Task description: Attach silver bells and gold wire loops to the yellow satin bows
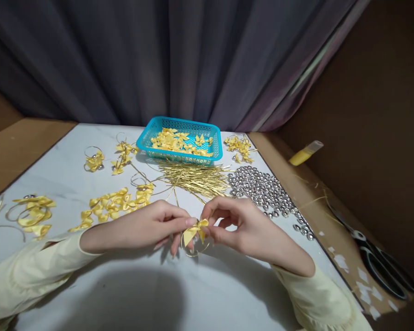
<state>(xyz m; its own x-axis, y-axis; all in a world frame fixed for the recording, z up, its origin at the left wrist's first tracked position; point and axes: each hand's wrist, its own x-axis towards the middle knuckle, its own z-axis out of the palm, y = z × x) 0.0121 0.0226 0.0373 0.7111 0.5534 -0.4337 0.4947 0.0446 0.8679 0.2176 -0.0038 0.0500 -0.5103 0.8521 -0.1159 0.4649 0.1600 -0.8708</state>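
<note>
Both hands meet over the near middle of the white tabletop. Between them is a yellow ribbon bow with a loop of gold wire hanging below it. My left hand pinches the bow from the left, its thumb on top. From the right, my right hand closes thumb and forefinger on the bow's edge and wire. Just beyond the hands lies a pile of cut gold wires. A row of yellow ribbon bows lies past my left forearm.
A blue basket of yellow bows stands at the back. Silver beads spread at the right. Wired bow clusters lie at left, and more bows at back right. Scissors, paper scraps and a yellow-filled tube are along the right side.
</note>
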